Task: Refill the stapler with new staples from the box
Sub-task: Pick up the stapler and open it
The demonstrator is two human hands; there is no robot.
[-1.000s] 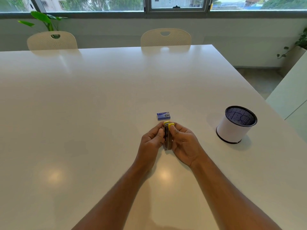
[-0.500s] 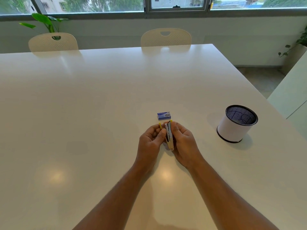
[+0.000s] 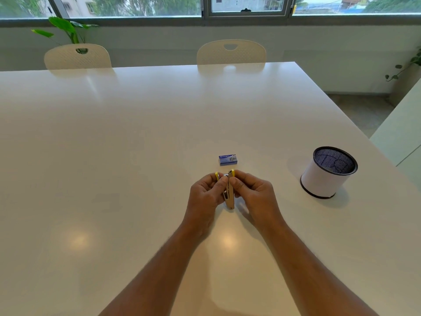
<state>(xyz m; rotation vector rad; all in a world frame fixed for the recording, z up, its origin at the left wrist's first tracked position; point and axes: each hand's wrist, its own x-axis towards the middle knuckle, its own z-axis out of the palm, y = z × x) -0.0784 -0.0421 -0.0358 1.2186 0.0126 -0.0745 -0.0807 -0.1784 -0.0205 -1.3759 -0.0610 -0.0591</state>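
A small yellow and metal stapler [image 3: 229, 193] is held between both hands just above the white table [image 3: 136, 144]. My left hand [image 3: 205, 197] grips its left yellow part and my right hand [image 3: 252, 197] grips the right part. The two halves are spread apart at the far end, with a metal piece showing between them. A small blue box of staples [image 3: 228, 160] lies closed on the table a little beyond my fingers. My fingers hide much of the stapler.
A white cylindrical holder with a black mesh inside [image 3: 328, 173] stands on the table to the right. Two cream chairs [image 3: 77, 57] [image 3: 231, 52] stand at the far edge. The table's right edge runs close past the holder.
The stapler's two halves have spread apart at the far end between my hands. The yellow part in my left hand has swung to the left.
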